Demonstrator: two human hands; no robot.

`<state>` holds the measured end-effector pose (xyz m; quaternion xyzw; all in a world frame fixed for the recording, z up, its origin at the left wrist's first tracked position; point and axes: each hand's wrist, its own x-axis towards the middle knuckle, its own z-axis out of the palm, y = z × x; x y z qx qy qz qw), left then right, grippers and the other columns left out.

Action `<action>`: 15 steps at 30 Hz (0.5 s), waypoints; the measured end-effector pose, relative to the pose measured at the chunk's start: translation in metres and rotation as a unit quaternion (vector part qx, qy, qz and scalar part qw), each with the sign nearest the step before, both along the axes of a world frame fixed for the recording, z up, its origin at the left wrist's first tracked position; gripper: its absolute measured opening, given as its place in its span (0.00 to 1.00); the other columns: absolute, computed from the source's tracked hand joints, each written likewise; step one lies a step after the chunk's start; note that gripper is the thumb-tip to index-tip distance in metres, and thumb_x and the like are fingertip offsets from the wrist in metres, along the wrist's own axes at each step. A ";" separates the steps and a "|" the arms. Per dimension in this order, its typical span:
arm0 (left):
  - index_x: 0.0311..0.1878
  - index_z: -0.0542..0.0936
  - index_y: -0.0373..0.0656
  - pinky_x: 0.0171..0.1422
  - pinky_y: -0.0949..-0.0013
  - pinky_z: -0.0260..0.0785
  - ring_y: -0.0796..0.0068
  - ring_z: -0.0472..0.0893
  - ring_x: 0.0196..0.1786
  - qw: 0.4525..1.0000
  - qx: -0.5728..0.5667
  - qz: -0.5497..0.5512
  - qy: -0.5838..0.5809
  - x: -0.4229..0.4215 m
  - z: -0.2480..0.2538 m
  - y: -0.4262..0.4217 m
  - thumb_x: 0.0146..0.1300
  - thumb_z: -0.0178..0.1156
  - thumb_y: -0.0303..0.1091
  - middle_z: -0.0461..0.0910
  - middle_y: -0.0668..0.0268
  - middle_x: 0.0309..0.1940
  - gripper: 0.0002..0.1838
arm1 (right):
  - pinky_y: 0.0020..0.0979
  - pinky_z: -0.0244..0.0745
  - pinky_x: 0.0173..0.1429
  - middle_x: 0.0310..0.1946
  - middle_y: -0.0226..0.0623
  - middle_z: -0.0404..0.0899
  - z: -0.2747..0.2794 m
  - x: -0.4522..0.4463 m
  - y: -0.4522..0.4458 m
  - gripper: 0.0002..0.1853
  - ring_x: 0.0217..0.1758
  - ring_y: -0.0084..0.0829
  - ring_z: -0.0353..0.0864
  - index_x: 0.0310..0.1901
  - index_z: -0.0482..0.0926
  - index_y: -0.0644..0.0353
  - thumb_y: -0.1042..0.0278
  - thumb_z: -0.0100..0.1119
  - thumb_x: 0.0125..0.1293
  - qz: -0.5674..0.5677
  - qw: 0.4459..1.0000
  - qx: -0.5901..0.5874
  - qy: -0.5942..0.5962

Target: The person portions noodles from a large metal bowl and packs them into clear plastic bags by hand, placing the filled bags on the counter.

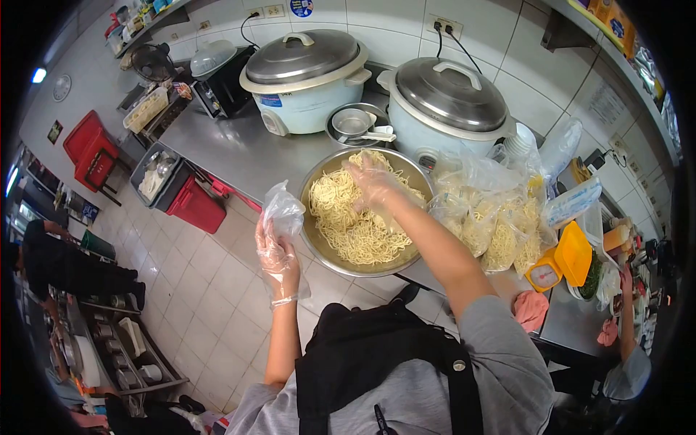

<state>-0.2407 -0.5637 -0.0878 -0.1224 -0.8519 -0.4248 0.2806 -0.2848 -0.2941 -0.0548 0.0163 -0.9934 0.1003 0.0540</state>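
A wide metal bowl [310, 243] full of cooked yellow noodles [366, 243] stands at the counter's front edge. My right hand [375, 187], in a clear plastic glove, is down in the noodles at the bowl's upper middle. Its fingers are curled into them and partly buried. To the left of the bowl, my left hand [278, 261], also gloved, holds up a small clear plastic bag [283, 210] by its lower part. Filled bags of noodles [500, 243] lie piled right of the bowl.
Two large rice cookers [304, 72] stand behind the bowl, with a small pan [351, 122] between them. A yellow kitchen scale [544, 274] and a pink cloth [531, 310] are at the right. One person [65, 257] stands far left; another person's arm [628, 312] shows far right.
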 end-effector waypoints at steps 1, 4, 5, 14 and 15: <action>0.69 0.70 0.41 0.66 0.55 0.75 0.48 0.74 0.69 1.000 -0.003 -0.007 0.010 0.001 0.001 0.001 0.60 0.53 0.13 0.68 0.51 0.70 0.32 | 0.45 0.70 0.71 0.75 0.52 0.56 -0.016 -0.009 0.006 0.39 0.69 0.57 0.69 0.71 0.69 0.41 0.69 0.70 0.56 -0.005 1.000 0.025 -0.016; 0.69 0.71 0.41 0.65 0.55 0.75 0.48 0.74 0.68 1.000 -0.009 0.005 0.008 0.007 -0.006 -0.005 0.60 0.53 0.13 0.69 0.51 0.70 0.31 | 0.44 0.70 0.71 0.68 0.52 0.67 -0.043 -0.030 0.034 0.35 0.68 0.52 0.71 0.68 0.73 0.46 0.75 0.66 0.56 -0.006 0.997 -0.069 0.043; 0.69 0.71 0.41 0.65 0.55 0.75 0.48 0.74 0.68 1.000 -0.008 0.007 0.007 0.009 -0.011 -0.008 0.60 0.53 0.13 0.69 0.51 0.70 0.31 | 0.43 0.69 0.70 0.63 0.51 0.73 -0.021 -0.022 0.035 0.33 0.68 0.51 0.72 0.66 0.75 0.50 0.74 0.67 0.56 0.040 0.997 -0.068 0.021; 0.69 0.71 0.44 0.60 0.57 0.78 0.49 0.78 0.63 0.999 -0.010 0.040 -0.033 0.013 -0.018 -0.021 0.61 0.54 0.15 0.71 0.51 0.68 0.31 | 0.35 0.71 0.67 0.53 0.47 0.79 0.085 -0.013 0.034 0.24 0.65 0.37 0.75 0.58 0.82 0.51 0.71 0.68 0.58 0.085 0.933 -0.331 0.109; 0.69 0.71 0.44 0.59 0.56 0.78 0.49 0.78 0.63 0.999 -0.019 0.038 -0.028 0.013 -0.018 -0.020 0.61 0.55 0.15 0.71 0.51 0.68 0.31 | 0.34 0.70 0.68 0.53 0.47 0.79 0.086 -0.008 0.032 0.22 0.67 0.36 0.74 0.57 0.82 0.52 0.71 0.67 0.59 0.078 0.869 -0.474 0.121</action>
